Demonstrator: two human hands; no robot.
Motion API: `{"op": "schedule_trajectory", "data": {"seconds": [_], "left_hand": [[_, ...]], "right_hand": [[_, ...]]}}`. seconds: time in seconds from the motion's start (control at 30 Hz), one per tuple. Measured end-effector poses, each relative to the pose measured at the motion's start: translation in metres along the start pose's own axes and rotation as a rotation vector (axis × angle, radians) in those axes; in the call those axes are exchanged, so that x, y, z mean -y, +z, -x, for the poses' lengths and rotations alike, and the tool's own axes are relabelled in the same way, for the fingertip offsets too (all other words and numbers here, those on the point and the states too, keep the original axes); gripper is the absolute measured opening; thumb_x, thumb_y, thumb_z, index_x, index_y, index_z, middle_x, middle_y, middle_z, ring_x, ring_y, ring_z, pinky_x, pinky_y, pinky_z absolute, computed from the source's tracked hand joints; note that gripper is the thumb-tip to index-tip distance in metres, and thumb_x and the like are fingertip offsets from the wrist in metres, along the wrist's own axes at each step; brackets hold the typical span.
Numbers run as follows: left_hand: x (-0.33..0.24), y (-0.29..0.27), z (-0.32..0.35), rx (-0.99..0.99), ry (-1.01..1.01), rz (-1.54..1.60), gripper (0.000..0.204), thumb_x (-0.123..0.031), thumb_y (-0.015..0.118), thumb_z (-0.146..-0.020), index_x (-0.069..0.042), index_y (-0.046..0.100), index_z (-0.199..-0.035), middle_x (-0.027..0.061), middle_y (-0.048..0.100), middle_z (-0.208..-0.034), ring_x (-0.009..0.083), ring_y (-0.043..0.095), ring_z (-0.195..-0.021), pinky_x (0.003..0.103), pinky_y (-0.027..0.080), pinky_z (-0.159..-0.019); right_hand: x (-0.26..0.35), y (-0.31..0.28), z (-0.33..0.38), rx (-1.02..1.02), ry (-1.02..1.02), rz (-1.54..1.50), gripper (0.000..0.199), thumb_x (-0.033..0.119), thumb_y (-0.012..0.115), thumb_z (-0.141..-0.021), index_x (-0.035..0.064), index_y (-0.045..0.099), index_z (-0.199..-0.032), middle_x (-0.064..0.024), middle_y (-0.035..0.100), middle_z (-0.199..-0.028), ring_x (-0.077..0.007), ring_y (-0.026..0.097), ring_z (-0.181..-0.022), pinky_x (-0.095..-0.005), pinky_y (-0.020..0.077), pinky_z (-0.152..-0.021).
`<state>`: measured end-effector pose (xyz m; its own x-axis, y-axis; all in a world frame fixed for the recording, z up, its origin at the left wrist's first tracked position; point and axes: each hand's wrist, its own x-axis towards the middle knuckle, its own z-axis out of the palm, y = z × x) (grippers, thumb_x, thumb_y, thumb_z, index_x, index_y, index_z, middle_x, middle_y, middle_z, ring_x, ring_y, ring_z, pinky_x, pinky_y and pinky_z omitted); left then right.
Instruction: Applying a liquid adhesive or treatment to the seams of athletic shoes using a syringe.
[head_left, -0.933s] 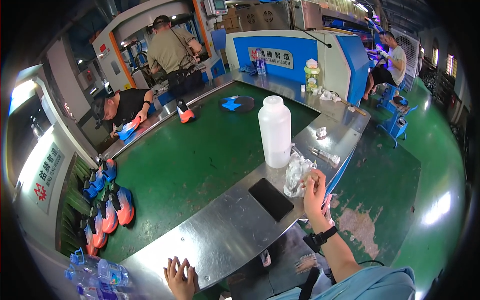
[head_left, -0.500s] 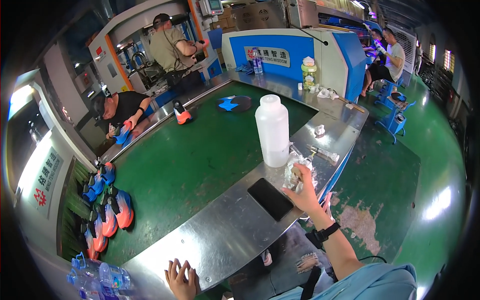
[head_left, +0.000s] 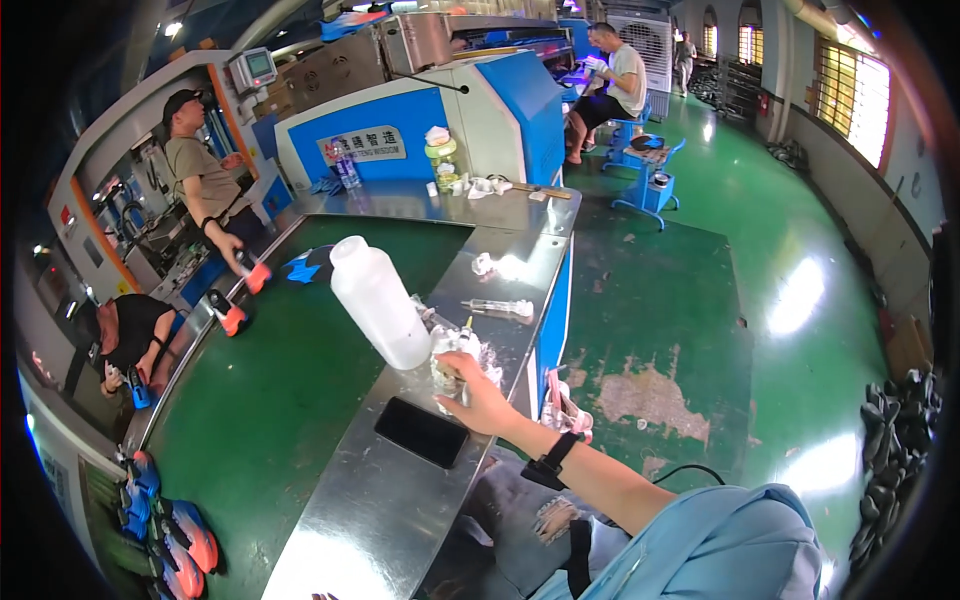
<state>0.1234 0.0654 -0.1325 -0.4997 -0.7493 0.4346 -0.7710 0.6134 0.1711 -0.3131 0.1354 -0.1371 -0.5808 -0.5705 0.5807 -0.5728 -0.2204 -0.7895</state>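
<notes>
My right hand (head_left: pixel 480 400) is at the edge of the metal table, its fingers bent round a crumpled white tissue (head_left: pixel 443 378) and its thumb stretched to the near side. Just left of it stands a large white plastic bottle (head_left: pixel 378 305) without a cap. A black phone (head_left: pixel 421 432) lies flat beside my thumb. Beyond the tissue are clear syringes (head_left: pixel 498 307), one with a yellowish tip close to my fingers. Only a sliver of my left hand (head_left: pixel 325 597) shows at the lower edge, so its fingers are mostly hidden.
A green mat (head_left: pixel 290 400) covers the tabletop's middle, with coloured sports shoes (head_left: pixel 190 535) at its left. Two co-workers (head_left: pixel 205 170) are across the table, one holding a shoe. A lidded jar (head_left: pixel 443 160) stands at the far end. A blue stool (head_left: pixel 645 195) is beyond.
The view has swung right. My left hand has almost left the picture, while my right hand stays at the tissue. The standing co-worker has turned and now holds a shoe over the table.
</notes>
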Motion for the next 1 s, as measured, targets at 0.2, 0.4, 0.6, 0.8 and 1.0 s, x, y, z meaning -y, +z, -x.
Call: {"op": "schedule_trajectory", "data": {"seconds": [0.2,0.4,0.6,0.8,1.0], "left_hand": [[0.013,0.018,0.017,-0.153,-0.256,0.304,0.028,-0.01,0.063,-0.078,-0.002,0.057,-0.104,0.0164,0.061,-0.093,0.0236,0.058,-0.076,0.031,0.048,-0.071],[0.008,0.011,0.019,-0.212,-0.162,0.353,0.013,-0.006,0.066,-0.076,-0.001,0.062,-0.088,0.0122,0.064,-0.077,0.0154,0.06,-0.063,0.028,0.051,-0.061],[0.022,0.019,0.035,-0.179,-0.335,0.437,0.011,-0.011,0.066,-0.076,-0.002,0.065,-0.083,0.0102,0.065,-0.073,0.0141,0.061,-0.065,0.028,0.051,-0.063],[-0.017,-0.001,0.006,-0.151,-0.338,0.408,0.01,-0.01,0.067,-0.075,-0.003,0.065,-0.082,0.0097,0.066,-0.075,0.0156,0.063,-0.068,0.026,0.05,-0.064],[0.001,0.009,0.01,-0.184,-0.295,0.428,0.01,0.007,0.061,-0.067,-0.001,0.061,-0.073,0.0088,0.065,-0.071,0.0143,0.06,-0.066,0.025,0.047,-0.062]], "right_hand": [[0.0,-0.002,0.001,-0.022,-0.008,0.021,0.055,0.002,0.063,-0.074,0.0058,0.037,-0.122,-0.0143,0.041,-0.118,-0.0299,0.045,-0.109,-0.0337,0.0391,-0.092],[0.001,-0.002,0.002,-0.017,0.003,0.032,0.054,0.002,0.062,-0.074,0.0058,0.037,-0.122,-0.0147,0.041,-0.118,-0.0297,0.046,-0.109,-0.0339,0.0394,-0.092],[0.0,0.006,0.001,-0.028,-0.007,-0.015,0.052,0.001,0.06,-0.074,0.0075,0.039,-0.121,-0.0138,0.042,-0.115,-0.0303,0.045,-0.105,-0.0331,0.0393,-0.089],[-0.005,0.004,0.0,-0.081,-0.005,0.044,0.051,-0.002,0.06,-0.072,0.0062,0.04,-0.118,-0.015,0.044,-0.111,-0.0296,0.048,-0.101,-0.0329,0.0402,-0.087],[-0.008,0.005,-0.001,-0.119,0.033,-0.048,0.047,-0.003,0.061,-0.074,0.0046,0.043,-0.117,-0.0125,0.046,-0.111,-0.0228,0.051,-0.101,-0.0302,0.0418,-0.086]]}}
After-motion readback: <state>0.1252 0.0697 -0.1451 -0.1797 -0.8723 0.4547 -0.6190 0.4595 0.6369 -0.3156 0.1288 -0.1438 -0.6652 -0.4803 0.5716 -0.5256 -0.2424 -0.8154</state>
